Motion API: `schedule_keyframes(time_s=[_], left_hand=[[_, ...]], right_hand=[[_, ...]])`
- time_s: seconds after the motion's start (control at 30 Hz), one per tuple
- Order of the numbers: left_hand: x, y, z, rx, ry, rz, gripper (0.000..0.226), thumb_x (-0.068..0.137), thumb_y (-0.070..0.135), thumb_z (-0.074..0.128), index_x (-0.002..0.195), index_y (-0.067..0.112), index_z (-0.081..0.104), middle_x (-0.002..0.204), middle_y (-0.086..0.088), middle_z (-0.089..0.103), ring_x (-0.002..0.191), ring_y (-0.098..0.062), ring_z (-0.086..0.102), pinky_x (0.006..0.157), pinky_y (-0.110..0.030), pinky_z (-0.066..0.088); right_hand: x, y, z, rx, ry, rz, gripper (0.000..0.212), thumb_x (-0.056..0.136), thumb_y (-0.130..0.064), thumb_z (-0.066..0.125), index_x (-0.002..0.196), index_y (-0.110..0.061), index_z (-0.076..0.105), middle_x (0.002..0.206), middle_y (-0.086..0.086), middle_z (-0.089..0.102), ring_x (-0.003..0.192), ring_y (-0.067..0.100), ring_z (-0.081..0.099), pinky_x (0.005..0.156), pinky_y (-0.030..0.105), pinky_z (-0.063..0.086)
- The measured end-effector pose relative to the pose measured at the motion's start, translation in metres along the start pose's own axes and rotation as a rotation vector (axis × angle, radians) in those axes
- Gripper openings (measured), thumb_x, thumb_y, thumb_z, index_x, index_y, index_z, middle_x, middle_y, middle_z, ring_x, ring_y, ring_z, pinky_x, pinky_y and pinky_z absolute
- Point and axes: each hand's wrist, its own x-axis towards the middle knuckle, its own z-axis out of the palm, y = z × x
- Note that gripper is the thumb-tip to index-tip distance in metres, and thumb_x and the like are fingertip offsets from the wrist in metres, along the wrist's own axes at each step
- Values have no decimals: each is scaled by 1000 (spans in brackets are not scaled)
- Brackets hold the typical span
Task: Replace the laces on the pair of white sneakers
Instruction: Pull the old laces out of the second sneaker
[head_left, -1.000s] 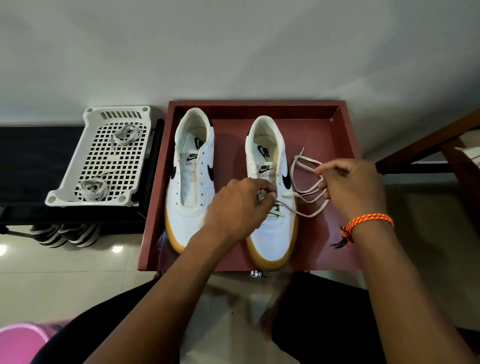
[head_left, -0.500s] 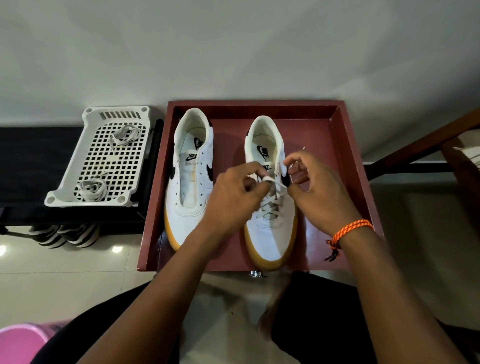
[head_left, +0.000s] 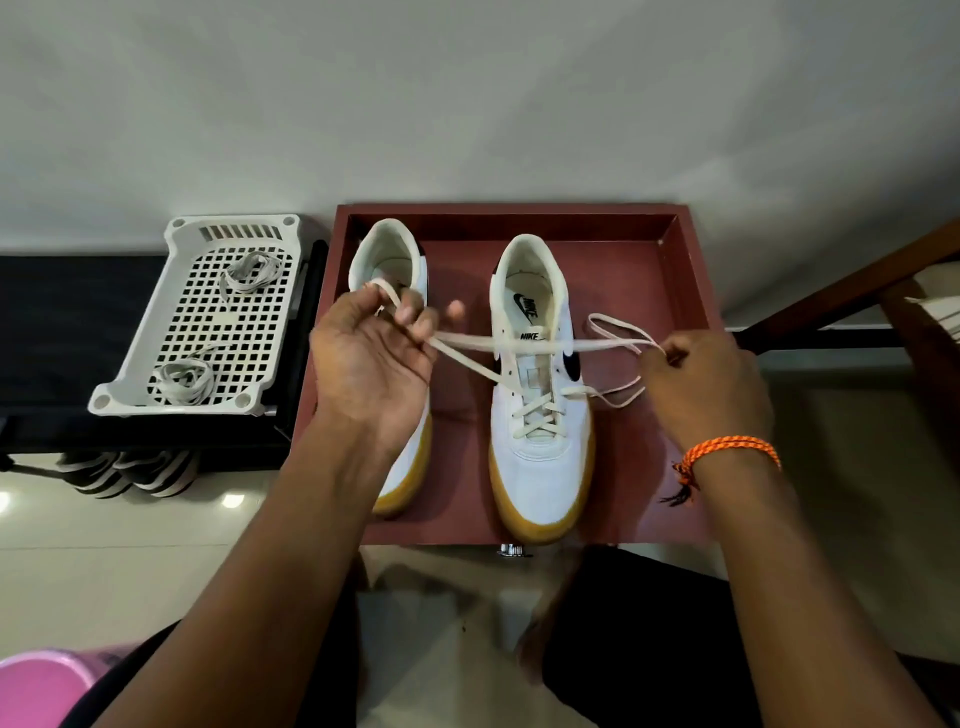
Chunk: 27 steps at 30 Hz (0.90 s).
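Observation:
Two white sneakers with gum soles stand in a dark red tray (head_left: 691, 291), toes toward me. The right sneaker (head_left: 540, 457) has a cream lace (head_left: 535, 415) crossed through its lower eyelets, with both ends drawn out sideways. My left hand (head_left: 371, 358) grips one lace end above the left sneaker (head_left: 387, 249), which it partly hides; that sneaker shows no lace. My right hand (head_left: 701, 395), with an orange bracelet on the wrist, pinches the other lace end to the right of the shoe.
A white perforated basket (head_left: 130, 384) on a black stand at the left holds two bundled laces (head_left: 184, 382). Dark shoes sit under the stand. A wooden frame (head_left: 852, 291) runs along the right. A pink tub (head_left: 41, 691) is at the bottom left corner.
Both hands were together over the right sneaker's eyelets half a second ago. They have moved apart sideways, pulling the lace ends out taut to left and right.

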Motion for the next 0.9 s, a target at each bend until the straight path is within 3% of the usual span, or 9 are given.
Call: schedule_keyframes(time_s=[0.1,0.23,0.3,0.37,0.47,0.53,0.63,0.83,0.9], left_hand=[[4,-10,2,387,104,-8,18,109,16,47,91,18,49,73,2,34,56,-12,30,67,-40,60],[4,-29,1,1169,18,190,7,108,18,59,104,14,65,81,13,60,69,-10,55,70,-34,61],[4,-34,-1,1324,-44,252,10,106,19,60,104,17,70,87,13,68,78,-8,62,78,-32,55],[5,-34,-4,1341,7,294,11,106,20,60,109,18,70,95,9,71,87,-7,65,84,-30,53],[5,-31,-3,1296,55,292,20,109,19,56,123,20,69,112,13,71,104,-1,65,95,-24,51],[3,-30,-2,1300,21,295,28,110,19,53,134,20,67,125,13,69,116,2,62,100,-17,48],[3,-34,-3,1323,-59,326,32,110,13,50,136,19,67,128,6,70,114,1,65,91,-8,49],[-1,-39,-2,1390,-107,474,32,104,1,50,119,17,74,125,5,64,109,-3,64,87,-12,51],[-2,-42,-1,1452,-97,536,31,98,3,54,113,20,76,118,4,61,101,-7,65,82,-20,54]], right_hand=[[0,-7,2,114,-65,-111,34,94,-22,62,63,-9,62,56,12,54,60,30,56,52,38,38],[-11,-28,7,390,-382,-264,21,96,-12,69,78,-17,78,65,6,70,52,15,62,53,32,52],[-21,-36,14,427,-487,-331,14,95,-8,73,84,-15,79,67,4,71,51,10,62,50,25,49],[-32,-42,20,497,-602,-359,5,93,-11,78,97,-14,79,74,4,74,61,13,70,56,28,56],[-41,-47,27,501,-721,-413,37,88,-20,86,124,-17,76,104,-5,80,96,11,77,89,36,62],[-39,-47,27,506,-694,-417,43,88,-19,85,129,-19,74,115,-9,79,107,7,74,99,38,59],[-31,-40,24,566,-609,-346,36,93,-1,75,125,-18,75,112,-6,80,103,10,77,95,39,63],[-21,-34,17,701,-749,-258,39,101,16,50,125,-6,70,110,10,79,98,25,79,84,41,65],[-18,-34,14,727,-704,-219,38,101,16,47,119,-5,73,101,12,79,90,25,80,77,40,66]])
